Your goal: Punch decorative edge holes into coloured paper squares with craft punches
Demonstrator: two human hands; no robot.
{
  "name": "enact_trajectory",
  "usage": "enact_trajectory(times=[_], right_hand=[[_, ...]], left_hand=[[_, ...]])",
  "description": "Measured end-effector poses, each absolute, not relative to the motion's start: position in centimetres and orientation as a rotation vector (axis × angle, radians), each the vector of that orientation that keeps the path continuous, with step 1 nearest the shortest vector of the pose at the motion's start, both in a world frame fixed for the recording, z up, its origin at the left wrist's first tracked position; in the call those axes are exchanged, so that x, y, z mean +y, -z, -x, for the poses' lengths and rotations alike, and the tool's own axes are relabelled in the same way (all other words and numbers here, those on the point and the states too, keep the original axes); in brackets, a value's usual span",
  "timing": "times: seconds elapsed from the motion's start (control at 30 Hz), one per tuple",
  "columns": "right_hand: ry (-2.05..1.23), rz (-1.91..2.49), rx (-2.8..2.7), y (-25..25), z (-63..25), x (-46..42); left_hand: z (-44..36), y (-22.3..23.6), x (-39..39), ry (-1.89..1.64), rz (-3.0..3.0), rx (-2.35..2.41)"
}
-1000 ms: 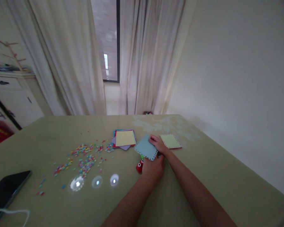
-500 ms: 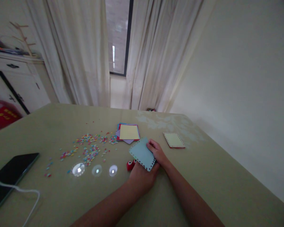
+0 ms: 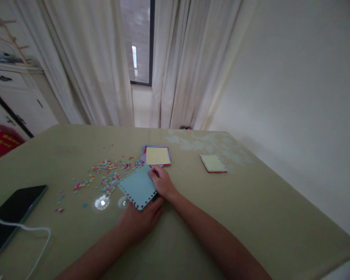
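Blue card (image 3: 137,187), hole-lined along its near edges, sits tilted above the table (image 3: 280,217), just nearer than the paper stack (image 3: 157,156). Handling it well likely means a light, steady pinch and a flat sheet, so the holed margin doesn't crease. Right hand (image 3: 162,183): thumb and fingers pinching the card's far-right edge. Left hand (image 3: 138,221): partly under the near edge, beside a dark object (image 3: 155,196); can't tell its grip.
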State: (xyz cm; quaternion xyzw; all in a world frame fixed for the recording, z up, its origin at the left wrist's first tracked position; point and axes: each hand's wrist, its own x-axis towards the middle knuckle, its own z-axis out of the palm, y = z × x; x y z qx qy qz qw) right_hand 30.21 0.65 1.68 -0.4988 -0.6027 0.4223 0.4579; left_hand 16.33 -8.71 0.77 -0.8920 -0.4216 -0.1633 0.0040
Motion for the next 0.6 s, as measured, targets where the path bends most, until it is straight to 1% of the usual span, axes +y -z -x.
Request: enact_trajectory(times=[0.2, 0.33, 0.47, 0.6], right_hand=[[-1.065, 1.202, -1.464, -2.3, -25.1, 2.4], [-1.094, 1.128, -1.371, -2.4, -24.3, 2.4], [-1.082, 1.060, -1.196, -2.6, -26.6, 1.2], [-1.049, 1.031, -1.090, -3.1, -32.7, -2.4]], left_hand=[[-11.3, 0.0, -6.6, 0.494, 2.727, -1.243], [-9.7, -0.1, -5.8, 0.476, 2.695, -1.167], [-9.5, -0.8, -5.5, 0.440, 2.668, -1.118], [-10.1, -1.4, -6.0, 0.416, 2.626, -1.129]])
